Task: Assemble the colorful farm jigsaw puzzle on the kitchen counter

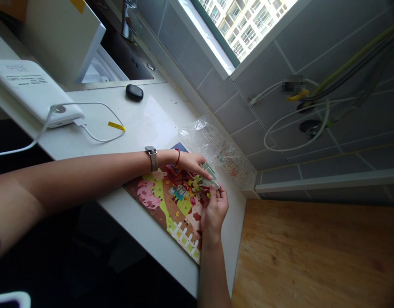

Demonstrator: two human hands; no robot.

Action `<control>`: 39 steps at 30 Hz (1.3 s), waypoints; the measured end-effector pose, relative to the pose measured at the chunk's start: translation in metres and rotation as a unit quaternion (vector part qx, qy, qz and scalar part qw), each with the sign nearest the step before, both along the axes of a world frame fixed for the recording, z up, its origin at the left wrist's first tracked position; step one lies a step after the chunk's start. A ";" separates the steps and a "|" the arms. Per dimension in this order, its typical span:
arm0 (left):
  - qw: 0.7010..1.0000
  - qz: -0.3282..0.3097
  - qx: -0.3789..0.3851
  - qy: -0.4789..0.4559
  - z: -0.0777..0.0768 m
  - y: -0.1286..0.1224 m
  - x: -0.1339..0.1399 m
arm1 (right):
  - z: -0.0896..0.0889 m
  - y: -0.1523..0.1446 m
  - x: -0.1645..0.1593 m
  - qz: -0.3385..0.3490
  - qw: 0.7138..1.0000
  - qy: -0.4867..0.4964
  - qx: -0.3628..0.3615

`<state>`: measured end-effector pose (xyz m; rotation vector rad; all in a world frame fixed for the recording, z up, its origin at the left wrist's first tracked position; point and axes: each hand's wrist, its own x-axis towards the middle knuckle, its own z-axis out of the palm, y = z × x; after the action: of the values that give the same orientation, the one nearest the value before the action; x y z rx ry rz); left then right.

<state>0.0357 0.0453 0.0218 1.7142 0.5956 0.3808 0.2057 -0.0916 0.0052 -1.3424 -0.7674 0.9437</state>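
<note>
A farm-scene jigsaw puzzle [180, 209] with pigs, a cow and a white fence lies flat on the counter under my hands. My left hand [193, 163], with a watch and a red cord at the wrist, reaches over its far part. Its fingers are closed on a few flat pale-green pieces [208, 170]. My right hand [215, 207] is at the puzzle's right edge, thumb on top, pinching the same small stack from below. Part of the stack is hidden by the fingers.
Crumpled clear plastic wrapping [201, 134] lies beside the wall, with a printed bag [234, 164] next to it. A white power bank [30, 87] with a cable, a black case [134, 93] and a sink [129, 60] are to the left. A wooden panel [312, 252] adjoins the counter.
</note>
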 end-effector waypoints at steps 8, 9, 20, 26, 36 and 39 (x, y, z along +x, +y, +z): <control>0.996 -0.051 -0.056 -0.054 -0.018 0.007 0.003 | 0.003 0.000 -0.002 -0.016 0.999 0.042 0.001; 0.995 -0.058 -0.058 -0.061 -0.019 0.007 0.003 | 0.003 0.001 -0.002 -0.018 0.999 0.038 0.004; 0.992 -0.093 0.018 -0.087 -0.020 0.010 0.003 | 0.003 0.002 0.003 0.015 0.999 0.036 0.004; 0.989 -0.101 0.078 -0.069 -0.018 0.009 0.003 | 0.002 0.002 0.004 0.032 0.999 0.009 0.012; 0.993 -0.099 0.044 -0.051 -0.014 0.002 0.006 | 0.003 0.001 0.002 0.032 0.999 0.002 0.031; 0.993 -0.101 0.035 -0.045 -0.013 0.001 0.005 | 0.003 0.000 0.001 0.029 0.999 -0.005 0.035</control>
<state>0.0408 0.0460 0.0088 1.7966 0.3434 0.3355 0.2067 -0.0914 0.0086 -1.2706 -0.8434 0.9493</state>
